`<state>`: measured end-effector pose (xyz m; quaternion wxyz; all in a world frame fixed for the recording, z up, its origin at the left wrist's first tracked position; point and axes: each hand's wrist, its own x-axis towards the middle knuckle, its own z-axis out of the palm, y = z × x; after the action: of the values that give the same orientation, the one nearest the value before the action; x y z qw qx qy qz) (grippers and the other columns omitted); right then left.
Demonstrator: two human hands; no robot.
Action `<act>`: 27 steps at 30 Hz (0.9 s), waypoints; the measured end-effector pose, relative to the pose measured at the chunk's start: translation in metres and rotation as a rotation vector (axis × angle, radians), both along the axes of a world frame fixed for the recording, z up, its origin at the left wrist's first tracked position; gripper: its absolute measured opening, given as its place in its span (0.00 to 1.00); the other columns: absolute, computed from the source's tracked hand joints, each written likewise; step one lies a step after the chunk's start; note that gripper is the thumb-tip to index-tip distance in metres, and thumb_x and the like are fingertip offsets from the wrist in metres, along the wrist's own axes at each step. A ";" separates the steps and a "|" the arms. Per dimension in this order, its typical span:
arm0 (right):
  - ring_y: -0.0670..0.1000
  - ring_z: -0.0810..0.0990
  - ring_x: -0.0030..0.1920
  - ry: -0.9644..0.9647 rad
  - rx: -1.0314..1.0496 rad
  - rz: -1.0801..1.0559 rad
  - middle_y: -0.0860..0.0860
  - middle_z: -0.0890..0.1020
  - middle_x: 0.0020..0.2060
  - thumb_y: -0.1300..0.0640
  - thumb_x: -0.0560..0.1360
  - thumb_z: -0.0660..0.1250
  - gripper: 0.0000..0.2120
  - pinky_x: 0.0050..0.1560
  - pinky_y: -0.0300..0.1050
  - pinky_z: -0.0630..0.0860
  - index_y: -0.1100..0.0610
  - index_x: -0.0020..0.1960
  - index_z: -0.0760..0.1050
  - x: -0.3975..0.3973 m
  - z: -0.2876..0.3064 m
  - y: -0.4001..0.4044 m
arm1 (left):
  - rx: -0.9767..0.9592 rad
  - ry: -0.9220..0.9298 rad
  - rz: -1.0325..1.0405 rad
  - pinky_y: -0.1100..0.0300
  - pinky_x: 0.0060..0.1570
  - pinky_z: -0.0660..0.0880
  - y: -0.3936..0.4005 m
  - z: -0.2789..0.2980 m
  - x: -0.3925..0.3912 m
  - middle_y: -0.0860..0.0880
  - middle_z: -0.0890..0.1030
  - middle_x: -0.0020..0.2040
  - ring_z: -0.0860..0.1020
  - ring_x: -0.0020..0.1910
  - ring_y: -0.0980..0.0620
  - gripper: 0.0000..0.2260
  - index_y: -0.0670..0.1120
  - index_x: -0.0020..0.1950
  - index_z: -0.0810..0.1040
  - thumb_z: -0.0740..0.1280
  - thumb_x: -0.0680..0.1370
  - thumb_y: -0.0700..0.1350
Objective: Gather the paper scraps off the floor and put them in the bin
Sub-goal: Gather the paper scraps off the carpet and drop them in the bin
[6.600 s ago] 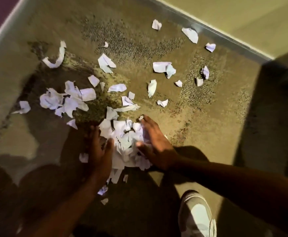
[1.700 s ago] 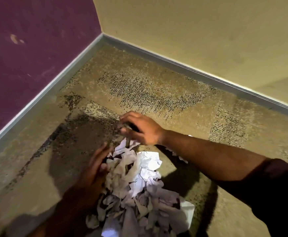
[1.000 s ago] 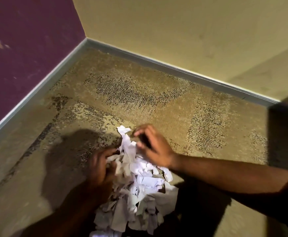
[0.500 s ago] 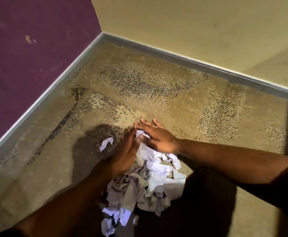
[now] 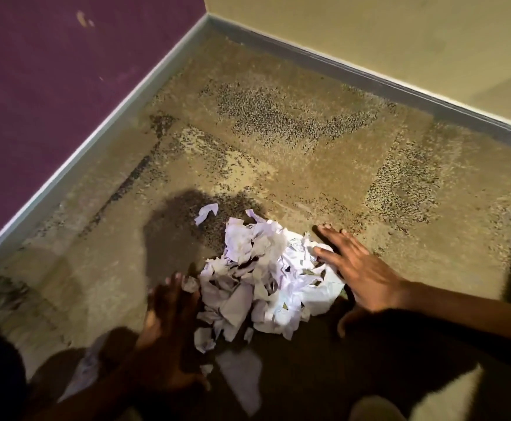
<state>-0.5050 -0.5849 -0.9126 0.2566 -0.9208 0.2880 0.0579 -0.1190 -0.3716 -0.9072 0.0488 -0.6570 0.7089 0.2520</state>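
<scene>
Both flat and released, the left hand [image 5: 169, 317] and right hand [image 5: 357, 268] flank the pile of paper scraps [image 5: 263, 275] on the carpeted floor [image 5: 308, 153], probably to scoop it; no bin shows.

Speckled tan carpet [image 5: 278, 165], purple wall [image 5: 50, 71], cream wall [image 5: 384, 31], grey baseboard [image 5: 369, 77] meeting in a corner

Half a second ago both hands met over the far end of the paper pile [image 5: 266, 278]; now the left hand [image 5: 169, 323] has dropped to its near left edge and the right hand [image 5: 360, 268] has spread flat on its right side. The stray scrap [image 5: 206, 212] now lies beyond the pile, clear of both hands.
</scene>
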 end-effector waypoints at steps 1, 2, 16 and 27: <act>0.62 0.44 0.84 0.029 0.035 -0.048 0.58 0.39 0.84 0.15 0.51 0.69 0.76 0.80 0.70 0.49 0.51 0.85 0.42 0.005 -0.002 0.009 | 0.014 0.003 0.036 0.22 0.68 0.58 0.000 -0.001 -0.008 0.24 0.54 0.77 0.52 0.77 0.21 0.66 0.36 0.80 0.53 0.67 0.59 0.81; 0.62 0.41 0.84 0.058 0.077 -0.115 0.56 0.36 0.84 0.16 0.52 0.70 0.76 0.80 0.67 0.46 0.51 0.85 0.38 0.015 -0.002 0.017 | -0.006 -0.001 0.056 0.22 0.69 0.56 -0.003 -0.003 -0.016 0.23 0.53 0.77 0.51 0.77 0.21 0.68 0.35 0.80 0.51 0.67 0.58 0.81; 0.47 0.47 0.82 -0.250 0.438 -0.397 0.44 0.43 0.84 0.51 0.64 0.85 0.68 0.83 0.45 0.49 0.49 0.84 0.36 0.074 0.015 0.024 | -0.187 0.190 0.259 0.30 0.76 0.53 -0.090 -0.006 -0.117 0.32 0.40 0.81 0.43 0.81 0.31 0.64 0.47 0.83 0.39 0.55 0.60 0.85; 0.59 0.46 0.83 -0.148 0.216 -0.083 0.42 0.37 0.83 0.23 0.55 0.76 0.64 0.78 0.69 0.57 0.37 0.82 0.50 0.094 0.079 -0.083 | -0.071 0.072 0.104 0.33 0.76 0.37 -0.155 0.022 0.013 0.46 0.27 0.80 0.31 0.79 0.37 0.62 0.61 0.79 0.28 0.55 0.57 0.86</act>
<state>-0.4107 -0.6677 -0.8339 0.3772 -0.8768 0.2982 0.0098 -0.1064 -0.5269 -0.8850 -0.0130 -0.6847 0.6836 0.2525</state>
